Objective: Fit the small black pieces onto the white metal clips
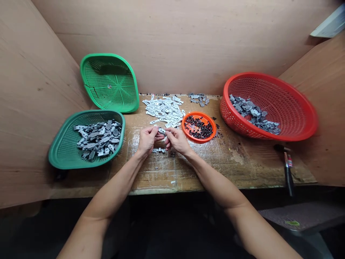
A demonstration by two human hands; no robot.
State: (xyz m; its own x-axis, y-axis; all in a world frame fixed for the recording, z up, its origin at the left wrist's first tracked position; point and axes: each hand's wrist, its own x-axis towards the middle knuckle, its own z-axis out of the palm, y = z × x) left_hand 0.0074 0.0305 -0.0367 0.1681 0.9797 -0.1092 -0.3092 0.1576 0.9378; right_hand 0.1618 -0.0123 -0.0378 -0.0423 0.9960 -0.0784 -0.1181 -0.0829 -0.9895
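My left hand [147, 139] and my right hand [176, 140] meet over the middle of the wooden table [242, 165], fingers pinched together on one small grey metal piece [161, 130] held between them. Under the hands lie a few loose metal pieces [159, 150]. Just beyond the fingers is a pile of flat silver metal strips [165, 109]. To the right of my right hand stands a small orange dish [199, 127] with several tiny dark parts in it.
A green basket [63, 154] of grey metal pieces sits at the left. Behind it an empty green basket [110, 82] leans on the wall. A red basket [291, 104] at the right holds more grey pieces. A small grey heap [198, 98] lies by the back wall. A dark-handled tool [288, 169] rests near the right edge. Wooden walls enclose three sides.
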